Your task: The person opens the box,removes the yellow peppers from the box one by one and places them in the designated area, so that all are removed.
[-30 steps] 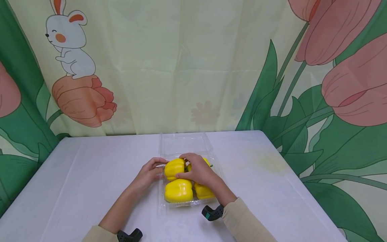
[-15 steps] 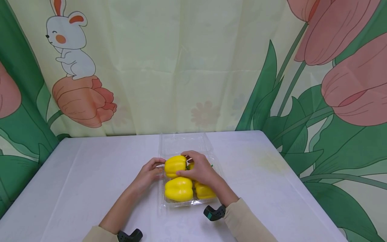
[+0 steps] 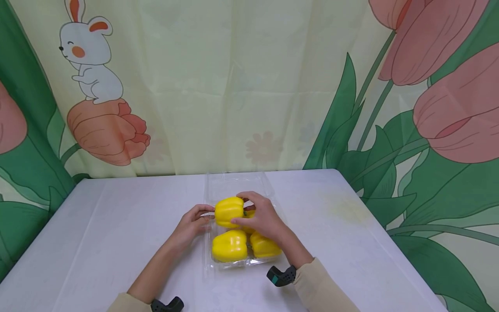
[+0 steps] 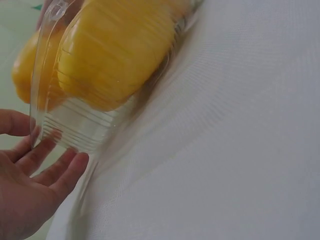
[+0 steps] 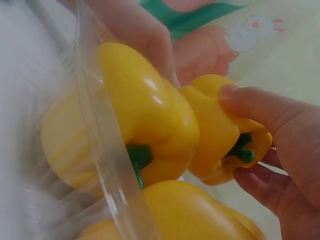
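- Beige sleeves (image 3: 327,286) end at black wrist devices (image 3: 281,276), nearest the viewer.
- A smooth white cloth (image 3: 97,251) with faint creases covers the table.
- Two glossy, lobed yellow peppers (image 3: 229,245) sit in the near half of a clear container (image 4: 75,125) of thin, ribbed plastic.
- The left hand (image 3: 192,223) holds the container's left edge, thumb side at the rim, fingers along the outer wall.
- The right hand (image 3: 261,216), reaching in from the right, grasps a yellow bell pepper (image 3: 229,212) between thumb and fingers, raised over the container's far left part, its green stem (image 5: 243,148) toward the palm.
- Beneath that hand, a fourth pepper (image 3: 249,215) is partly hidden.
- Beyond, the transparent lid (image 3: 239,186) lies back.
- Behind hangs a pale curtain (image 3: 202,86) printed with tulips and a rabbit.
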The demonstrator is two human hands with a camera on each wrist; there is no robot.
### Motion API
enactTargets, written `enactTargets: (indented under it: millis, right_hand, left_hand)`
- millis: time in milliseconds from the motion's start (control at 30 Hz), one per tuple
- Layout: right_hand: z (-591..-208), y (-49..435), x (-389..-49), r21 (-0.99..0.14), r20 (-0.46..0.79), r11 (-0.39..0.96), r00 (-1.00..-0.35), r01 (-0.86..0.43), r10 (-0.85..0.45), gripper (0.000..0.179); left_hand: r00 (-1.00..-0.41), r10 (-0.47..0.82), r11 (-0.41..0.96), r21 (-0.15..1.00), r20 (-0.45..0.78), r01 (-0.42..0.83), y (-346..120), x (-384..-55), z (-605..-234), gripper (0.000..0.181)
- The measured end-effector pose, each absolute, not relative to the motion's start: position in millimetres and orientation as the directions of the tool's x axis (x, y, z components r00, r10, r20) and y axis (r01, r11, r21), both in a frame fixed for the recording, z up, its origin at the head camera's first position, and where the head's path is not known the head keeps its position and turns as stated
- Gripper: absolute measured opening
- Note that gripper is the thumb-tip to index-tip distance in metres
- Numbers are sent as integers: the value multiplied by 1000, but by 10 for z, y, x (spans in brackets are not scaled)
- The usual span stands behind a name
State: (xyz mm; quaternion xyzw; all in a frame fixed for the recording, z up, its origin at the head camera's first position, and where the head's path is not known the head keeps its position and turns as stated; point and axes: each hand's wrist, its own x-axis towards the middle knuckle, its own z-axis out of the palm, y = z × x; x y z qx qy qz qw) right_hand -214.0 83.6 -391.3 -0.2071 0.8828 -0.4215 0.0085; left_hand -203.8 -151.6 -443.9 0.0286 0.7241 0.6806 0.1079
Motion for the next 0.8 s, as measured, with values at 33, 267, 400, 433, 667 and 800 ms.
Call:
enactTargets:
  millis: [33,267,400,433,667,800]
  right_hand:
    - [-3911,845,-2139,-748,166,556,-913,-363,-373,63]
    - [-3886,897,-2138,-735,213,551,-906,-396,-366,63]
    - [-3865,932,-2139,-733,237,545,-904,-407,-357,62]
    - [-3862,945,-2140,-735,240,542,-904,-408,-354,62]
    - [-3855,1018,-2149,-743,243,541,-912,-395,-332,62]
    - [-3857,1061,-2162,-740,242,549,-915,-389,-322,63]
  left_hand:
    - [-976,187,70,992,-114,-103,-1514,-2039,-4442,32]
    - [-977,187,70,994,-100,-88,-1509,-2049,-4450,31]
    - [-977,195,53,995,-89,-80,-1497,-2061,-4445,31]
    - [-977,196,49,996,-86,-78,-1493,-2063,-4444,32]
    - [-978,189,51,995,-88,-80,-1501,-2056,-4433,32]
    - [-979,184,50,996,-85,-77,-1515,-2048,-4432,31]
